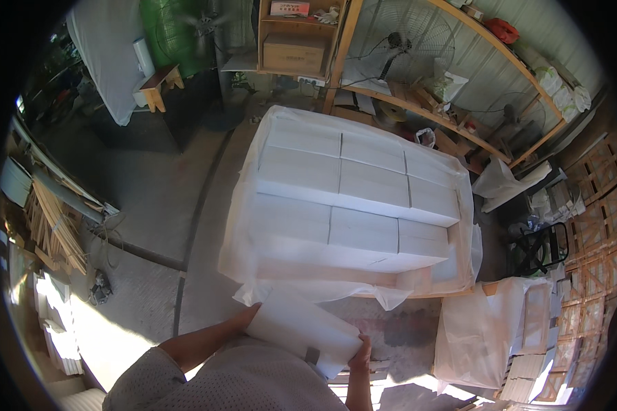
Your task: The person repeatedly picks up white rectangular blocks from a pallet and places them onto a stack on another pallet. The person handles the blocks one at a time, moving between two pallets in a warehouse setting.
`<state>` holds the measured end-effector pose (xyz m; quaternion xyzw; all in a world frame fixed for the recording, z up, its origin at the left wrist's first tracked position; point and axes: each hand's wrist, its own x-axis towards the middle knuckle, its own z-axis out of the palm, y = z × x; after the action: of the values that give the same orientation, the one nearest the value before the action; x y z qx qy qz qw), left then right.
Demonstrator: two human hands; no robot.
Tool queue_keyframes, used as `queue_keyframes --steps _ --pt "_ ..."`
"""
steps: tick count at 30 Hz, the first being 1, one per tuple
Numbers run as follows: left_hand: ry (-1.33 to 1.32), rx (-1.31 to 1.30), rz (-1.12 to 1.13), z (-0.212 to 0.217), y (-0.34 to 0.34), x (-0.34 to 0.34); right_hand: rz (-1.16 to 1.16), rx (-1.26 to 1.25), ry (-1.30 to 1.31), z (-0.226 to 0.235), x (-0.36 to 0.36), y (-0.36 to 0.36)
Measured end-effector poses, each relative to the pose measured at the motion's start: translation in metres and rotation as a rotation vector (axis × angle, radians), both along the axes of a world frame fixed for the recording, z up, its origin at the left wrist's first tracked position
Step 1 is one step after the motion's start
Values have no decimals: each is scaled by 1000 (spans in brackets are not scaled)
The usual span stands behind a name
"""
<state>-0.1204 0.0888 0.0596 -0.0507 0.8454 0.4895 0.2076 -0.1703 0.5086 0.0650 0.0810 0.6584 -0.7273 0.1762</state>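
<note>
1. The right hand (pixel 361 351) grasps the right end of a white box (pixel 298 325), fingers bent over its edge; the left hand (pixel 251 318) holds the opposite end, though most of its fingers are hidden; gripping both ends probably steadies the box and shares its weight.

2. The white box is in front of the torso, by the near edge of a translucent plastic liner (pixel 238 240); it slants down toward the right in view (a small brownish patch (pixel 312 355) shows on it); held close to the body, it seems easier to support.

3. Beyond it, white cartons (pixel 367 226) stand in rows inside the plastic liner, side against side; the nearest row seems lower than the one behind; such tight packing likely limits shifting, and the liner likely keeps dust off.

4. To the right, a plastic-draped stack (pixel 476 335) stands near the lined rows; its cover presumably protects it too.

5. Farthest off, a wooden shelf (pixel 295 27) bears a brown cardboard box (pixel 293 55); a fan (pixel 399 41) stands by the wall, perhaps for moving air.
</note>
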Motion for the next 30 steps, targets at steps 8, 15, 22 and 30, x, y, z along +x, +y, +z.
queue_keyframes --steps 8,15,22,30 --pt "-619 497 718 69 41 -47 231 242 373 12 -102 2" --pt "-545 928 984 39 17 -94 26 -140 -362 34 -202 -63" --pt "-380 666 949 17 -56 -173 -13 -126 -626 66 -322 -161" --pt "-432 916 1463 26 -75 -232 424 654 -78 39 -409 -262"
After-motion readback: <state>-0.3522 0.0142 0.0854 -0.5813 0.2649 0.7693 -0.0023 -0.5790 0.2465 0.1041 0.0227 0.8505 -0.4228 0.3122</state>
